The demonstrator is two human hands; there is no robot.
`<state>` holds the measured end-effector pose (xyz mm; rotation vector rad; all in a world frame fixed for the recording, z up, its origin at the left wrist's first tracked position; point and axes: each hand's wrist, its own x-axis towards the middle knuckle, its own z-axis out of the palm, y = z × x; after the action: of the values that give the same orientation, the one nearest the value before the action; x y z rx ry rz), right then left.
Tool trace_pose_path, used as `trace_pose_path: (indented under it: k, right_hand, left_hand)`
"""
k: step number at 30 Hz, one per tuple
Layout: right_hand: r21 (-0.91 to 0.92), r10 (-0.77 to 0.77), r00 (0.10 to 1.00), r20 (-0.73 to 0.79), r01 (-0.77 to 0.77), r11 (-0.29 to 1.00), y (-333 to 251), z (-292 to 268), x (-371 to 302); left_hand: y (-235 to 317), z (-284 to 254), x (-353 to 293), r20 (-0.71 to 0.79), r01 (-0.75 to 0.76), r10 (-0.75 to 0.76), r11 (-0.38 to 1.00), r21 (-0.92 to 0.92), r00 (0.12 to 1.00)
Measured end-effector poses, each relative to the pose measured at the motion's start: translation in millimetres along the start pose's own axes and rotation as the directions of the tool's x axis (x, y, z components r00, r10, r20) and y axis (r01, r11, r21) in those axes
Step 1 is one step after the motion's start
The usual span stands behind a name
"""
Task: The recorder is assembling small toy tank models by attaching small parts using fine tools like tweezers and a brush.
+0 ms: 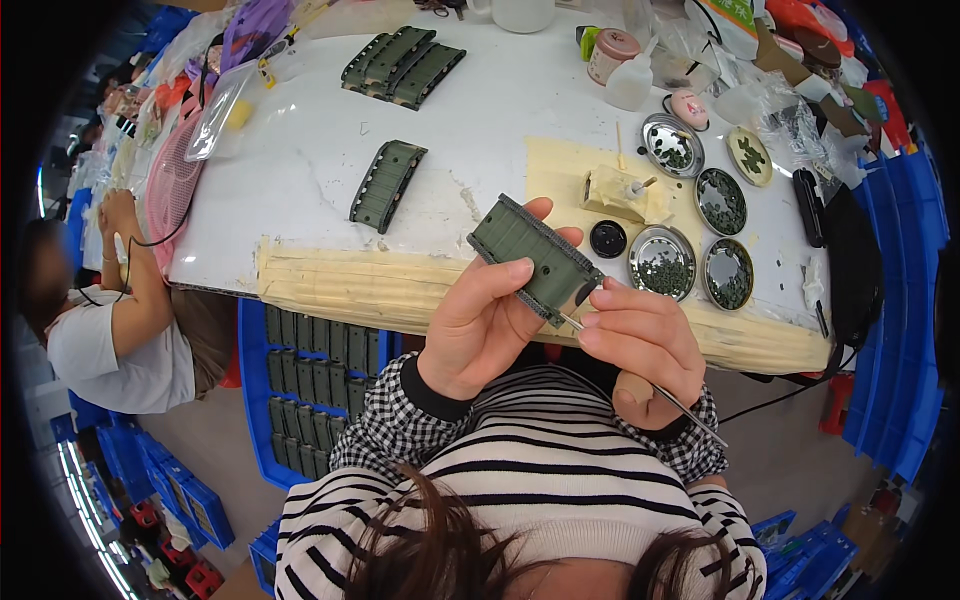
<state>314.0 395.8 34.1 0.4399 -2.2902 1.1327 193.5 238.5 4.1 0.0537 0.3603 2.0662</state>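
Note:
My left hand (470,325) is closed around a dark green curved plastic part (532,256) with ribs and studded black edges, tilted above the table's front edge. My right hand (648,335) pinches a slim silver metal tool (692,414). Its tip meets the near right corner of the part, and its long end sticks out below the palm. Whether the tool is a pair of tweezers or a single rod, I cannot tell. A tan cover sits on one right fingertip. Another such green part (388,186) lies on the table, and several more make a stack (404,66) behind it.
Right of my hands stand round metal dishes (664,264) of small green pieces, a black round lid (607,239) and a tape-wrapped block (618,193). A blue crate (257,400) of green parts sits below the table. At the left is another person (120,330).

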Motion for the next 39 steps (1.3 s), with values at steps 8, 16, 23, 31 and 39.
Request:
trace_pose_path:
  k: [8,16,23,31,39]
  right_hand:
    - [0.004,0.000,1.000,0.001,0.000,1.000,0.9,-0.7,-0.7]
    - [-0.005,0.001,1.000,-0.007,-0.001,1.000,0.4,0.4,-2.2]
    - [0.000,0.001,1.000,-0.008,-0.001,1.000,-0.4,0.7,-2.4]
    - [-0.019,0.001,1.000,-0.019,-0.001,1.000,-0.9,3.2,-4.9]
    - [-0.026,0.000,1.000,-0.011,0.000,1.000,-0.3,2.9,-5.8]
  left_hand:
    - [-1.2,-0.6,0.1,0.007,-0.001,0.001,1.000,-0.005,1.000]
    - [-2.6,-0.2,-0.2,-0.011,-0.008,0.008,1.000,0.006,1.000]
    - [-2.5,-1.8,-1.0,0.023,-0.006,0.006,1.000,-0.020,1.000]
    - [-4.2,0.4,-0.6,0.008,-0.017,0.017,0.999,-0.027,1.000]
    - [-4.5,0.0,-0.3,0.013,-0.016,0.017,0.999,-0.039,1.000]
